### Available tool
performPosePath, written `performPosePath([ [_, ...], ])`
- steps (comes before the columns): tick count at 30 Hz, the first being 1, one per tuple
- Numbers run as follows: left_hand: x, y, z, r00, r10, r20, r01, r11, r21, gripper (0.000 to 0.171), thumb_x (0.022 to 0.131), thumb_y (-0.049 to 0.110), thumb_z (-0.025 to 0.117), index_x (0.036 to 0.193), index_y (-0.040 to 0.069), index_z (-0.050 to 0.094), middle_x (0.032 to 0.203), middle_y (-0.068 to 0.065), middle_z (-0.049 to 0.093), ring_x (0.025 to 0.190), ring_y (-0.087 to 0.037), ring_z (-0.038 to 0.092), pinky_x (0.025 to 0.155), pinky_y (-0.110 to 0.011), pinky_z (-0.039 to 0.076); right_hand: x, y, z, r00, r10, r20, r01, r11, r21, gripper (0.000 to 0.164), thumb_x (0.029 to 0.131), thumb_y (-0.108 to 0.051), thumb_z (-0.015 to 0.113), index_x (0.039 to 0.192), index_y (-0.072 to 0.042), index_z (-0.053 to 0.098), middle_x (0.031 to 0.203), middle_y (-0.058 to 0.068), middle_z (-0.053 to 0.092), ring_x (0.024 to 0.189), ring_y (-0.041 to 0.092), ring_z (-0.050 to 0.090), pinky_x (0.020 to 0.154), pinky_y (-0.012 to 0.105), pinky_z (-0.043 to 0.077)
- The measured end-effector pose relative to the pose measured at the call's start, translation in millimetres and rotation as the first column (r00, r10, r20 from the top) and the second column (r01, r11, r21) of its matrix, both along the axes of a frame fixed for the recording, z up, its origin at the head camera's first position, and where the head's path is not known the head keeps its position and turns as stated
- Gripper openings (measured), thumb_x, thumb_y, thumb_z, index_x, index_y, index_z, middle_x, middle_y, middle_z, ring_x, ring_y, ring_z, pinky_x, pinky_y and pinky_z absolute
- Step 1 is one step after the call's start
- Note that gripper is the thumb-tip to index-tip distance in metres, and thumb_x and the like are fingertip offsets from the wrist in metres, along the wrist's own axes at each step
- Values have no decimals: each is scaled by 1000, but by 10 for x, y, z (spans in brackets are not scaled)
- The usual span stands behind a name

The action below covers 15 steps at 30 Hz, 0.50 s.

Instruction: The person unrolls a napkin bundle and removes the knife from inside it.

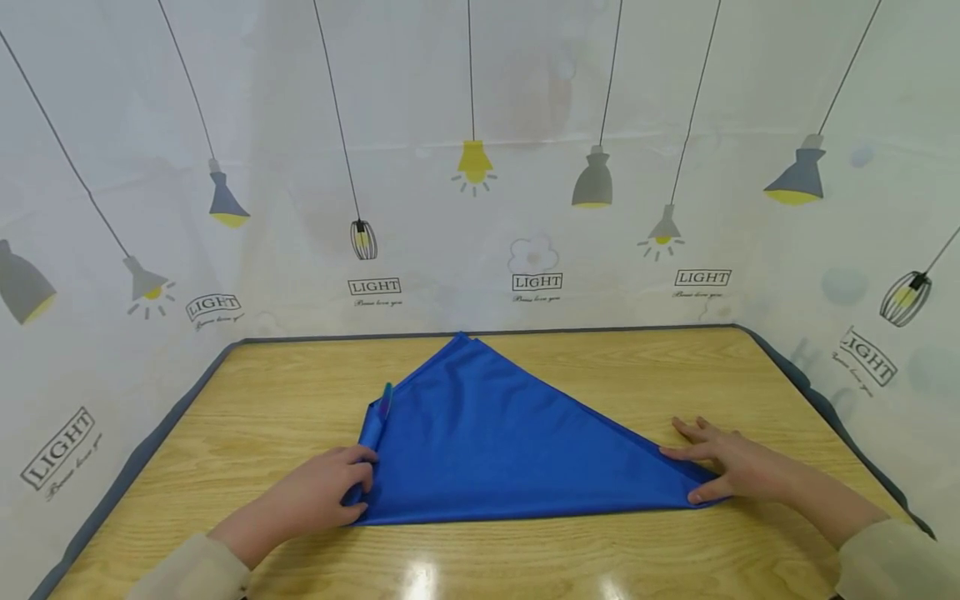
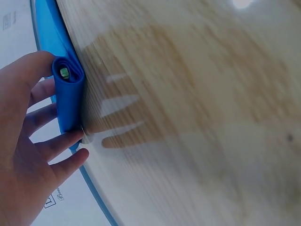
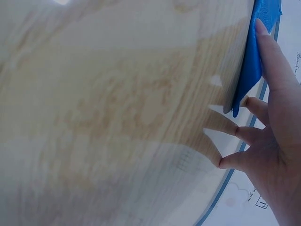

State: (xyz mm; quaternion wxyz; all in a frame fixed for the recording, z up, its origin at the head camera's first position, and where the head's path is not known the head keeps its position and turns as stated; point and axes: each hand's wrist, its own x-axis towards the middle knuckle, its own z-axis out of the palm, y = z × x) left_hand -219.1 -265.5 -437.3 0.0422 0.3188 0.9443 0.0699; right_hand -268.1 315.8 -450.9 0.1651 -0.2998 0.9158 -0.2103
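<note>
A blue cloth (image 1: 487, 442) lies folded into a triangle, its point toward the back wall and its long edge toward me. Its left end is wound into a roll (image 2: 69, 103), which my left hand (image 1: 330, 487) grips, thumb and fingers curled about it. A small pale green end (image 2: 64, 73) shows in the middle of the roll. From the roll's far end pokes a narrow teal and purple tip (image 1: 387, 400); the rest of it is hidden in the cloth. My right hand (image 1: 742, 467) rests with spread fingers on the cloth's right corner (image 3: 247, 80).
The wood-grain table (image 1: 300, 383) has a glossy top that reflects the hands. A white wall covering (image 1: 420, 183) printed with lamps encloses it at the back and both sides, with a dark edge strip (image 1: 150, 433) along the tabletop.
</note>
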Motion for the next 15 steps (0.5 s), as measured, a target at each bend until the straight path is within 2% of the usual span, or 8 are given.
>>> performPosePath([
  [10, 24, -52, 34, 999, 34, 32, -34, 999, -6, 9, 82, 12, 69, 84, 19, 63, 125, -12, 55, 106, -31, 58, 86, -47, 49, 15, -18, 21, 1000, 9, -11, -9, 1000, 3, 73, 78, -52, 73, 139, -14, 57, 150, 34, 24, 131, 65, 9, 86, 84, 10],
  [15, 57, -67, 79, 999, 26, 33, -26, 1000, -13, 12, 81, 7, 66, 80, 18, 61, 126, -13, 55, 105, -31, 58, 83, -46, 49, 19, -22, 27, 1000, 11, -6, -11, 1000, 4, 72, 79, -51, 73, 139, -14, 57, 150, 35, 23, 131, 65, 8, 86, 85, 10],
])
